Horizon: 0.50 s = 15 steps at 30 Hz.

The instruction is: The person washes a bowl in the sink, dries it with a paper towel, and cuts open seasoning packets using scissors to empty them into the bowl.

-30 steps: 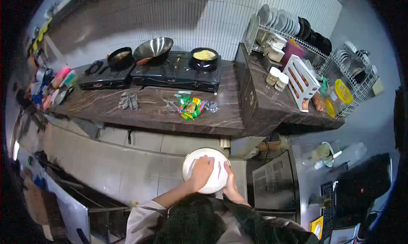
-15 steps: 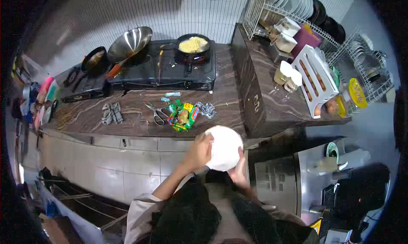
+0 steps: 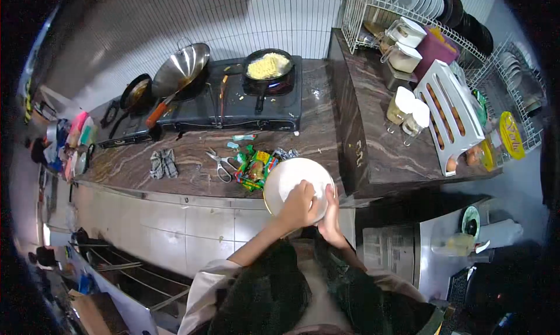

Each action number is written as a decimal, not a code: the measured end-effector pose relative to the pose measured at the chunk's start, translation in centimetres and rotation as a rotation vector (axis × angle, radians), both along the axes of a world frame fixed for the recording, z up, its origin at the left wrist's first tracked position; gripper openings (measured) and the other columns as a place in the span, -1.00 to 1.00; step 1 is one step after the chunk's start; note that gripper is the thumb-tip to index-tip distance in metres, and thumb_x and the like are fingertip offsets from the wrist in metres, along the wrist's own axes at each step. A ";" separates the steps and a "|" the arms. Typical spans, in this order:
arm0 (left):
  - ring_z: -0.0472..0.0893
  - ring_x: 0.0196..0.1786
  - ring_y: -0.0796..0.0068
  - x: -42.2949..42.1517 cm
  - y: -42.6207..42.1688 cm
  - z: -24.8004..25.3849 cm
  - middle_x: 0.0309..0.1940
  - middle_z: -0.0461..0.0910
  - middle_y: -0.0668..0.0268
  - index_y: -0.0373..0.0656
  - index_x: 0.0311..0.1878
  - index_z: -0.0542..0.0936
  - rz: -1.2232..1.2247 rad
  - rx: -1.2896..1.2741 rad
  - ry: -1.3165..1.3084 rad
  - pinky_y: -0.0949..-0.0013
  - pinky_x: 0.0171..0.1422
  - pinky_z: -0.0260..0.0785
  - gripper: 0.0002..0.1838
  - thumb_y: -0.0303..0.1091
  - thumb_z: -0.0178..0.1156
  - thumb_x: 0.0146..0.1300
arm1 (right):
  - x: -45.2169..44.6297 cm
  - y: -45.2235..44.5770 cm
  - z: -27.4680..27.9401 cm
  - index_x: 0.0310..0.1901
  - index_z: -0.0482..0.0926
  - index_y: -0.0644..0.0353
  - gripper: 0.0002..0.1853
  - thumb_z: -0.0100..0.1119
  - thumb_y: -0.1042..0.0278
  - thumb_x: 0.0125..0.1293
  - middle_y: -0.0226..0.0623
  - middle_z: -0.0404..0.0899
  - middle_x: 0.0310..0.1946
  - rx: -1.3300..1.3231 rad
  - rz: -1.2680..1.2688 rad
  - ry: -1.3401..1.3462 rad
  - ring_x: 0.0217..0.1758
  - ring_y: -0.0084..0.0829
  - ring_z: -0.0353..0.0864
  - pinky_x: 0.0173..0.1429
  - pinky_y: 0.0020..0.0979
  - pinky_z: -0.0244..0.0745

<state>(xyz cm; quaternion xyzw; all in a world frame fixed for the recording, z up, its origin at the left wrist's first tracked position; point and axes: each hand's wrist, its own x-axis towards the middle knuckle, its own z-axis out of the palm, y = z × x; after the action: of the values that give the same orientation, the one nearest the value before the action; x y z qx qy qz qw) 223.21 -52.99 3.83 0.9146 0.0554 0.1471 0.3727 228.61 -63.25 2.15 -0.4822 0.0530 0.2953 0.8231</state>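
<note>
A white bowl or deep plate (image 3: pixel 279 176) with a thin gold-coloured rim is held in front of me at the counter's front edge. My right hand (image 3: pixel 331 219) grips its right side, thumb at the rim. Over the dish's inside, my left hand (image 3: pixel 300 206) is closed with curled fingers; whatever they may hold is hidden. A brighter white patch shows beside these fingers, and I cannot tell if it is tissue or glare. Just beyond the dish lie green and red food wrappers (image 3: pixel 255 168) and a pair of scissors (image 3: pixel 222 166).
Noodles (image 3: pixel 269 66) sit in a black pan (image 3: pixel 282 53) over a lit burner on the stove (image 3: pixel 239 110). A wok (image 3: pixel 185 66) and a small pan (image 3: pixel 137 93) stand left. A folded cloth (image 3: pixel 164 163) lies on the counter. Jars (image 3: pixel 416 122) and an egg rack (image 3: pixel 449 113) are right.
The dish has tilted so its inside shows more and has shifted slightly left. My left hand has moved from its left edge to over its inside.
</note>
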 end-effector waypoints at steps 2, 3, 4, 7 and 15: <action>0.39 -0.09 0.04 -1.1 0.7 2.6 -0.12 0.39 -0.03 -0.21 -0.10 0.45 0.025 0.025 -0.008 0.10 0.00 0.22 -0.73 -0.36 0.12 0.14 | 0.2 0.3 -0.1 0.16 0.27 0.13 -0.50 -0.04 0.00 0.31 -0.21 0.40 0.04 0.032 -0.002 0.046 0.08 -0.35 0.41 0.12 -0.34 0.34; 0.40 -0.08 0.07 -1.7 1.2 3.8 -0.11 0.41 -0.01 -0.20 -0.06 0.45 0.035 0.036 -0.012 0.11 0.00 0.22 -0.70 -0.32 0.13 0.15 | 0.5 0.3 -0.8 0.17 0.26 0.16 -0.48 -0.03 -0.01 0.30 -0.19 0.39 0.05 0.051 0.005 0.063 0.09 -0.34 0.41 0.12 -0.33 0.34; 0.40 -0.08 0.07 -2.6 2.3 5.0 -0.11 0.41 -0.01 -0.20 -0.06 0.45 0.035 0.039 -0.014 0.11 0.00 0.22 -0.70 -0.32 0.13 0.15 | 0.8 0.1 -1.5 0.18 0.26 0.20 -0.45 -0.03 -0.02 0.30 -0.16 0.39 0.07 0.068 0.012 0.077 0.11 -0.32 0.41 0.12 -0.32 0.35; 0.44 0.01 0.20 -4.8 5.3 5.9 -0.06 0.48 0.12 -0.12 0.10 0.42 0.398 0.261 -0.121 0.25 0.11 0.24 -0.59 -0.21 0.13 0.20 | 1.5 -0.8 -1.6 0.19 0.25 0.26 -0.40 -0.03 -0.05 0.29 -0.13 0.38 0.09 0.099 0.061 0.083 0.12 -0.29 0.41 0.13 -0.30 0.36; 0.40 0.14 0.38 -9.6 5.4 0.4 0.08 0.43 0.24 -0.16 0.18 0.35 0.316 -1.504 0.212 0.34 0.26 0.18 -0.48 -0.11 0.10 0.20 | 1.1 -0.8 6.3 0.11 0.36 0.22 -0.49 0.08 0.06 0.23 -0.07 0.39 0.08 -0.231 0.256 -0.364 0.19 -0.23 0.34 0.17 -0.26 0.32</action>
<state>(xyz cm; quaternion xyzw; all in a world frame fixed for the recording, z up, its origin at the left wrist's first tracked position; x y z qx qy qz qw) 213.60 -47.57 4.22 0.4064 0.3054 0.0331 0.8605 229.67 -64.10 8.44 -0.6210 -0.1243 0.2974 0.7145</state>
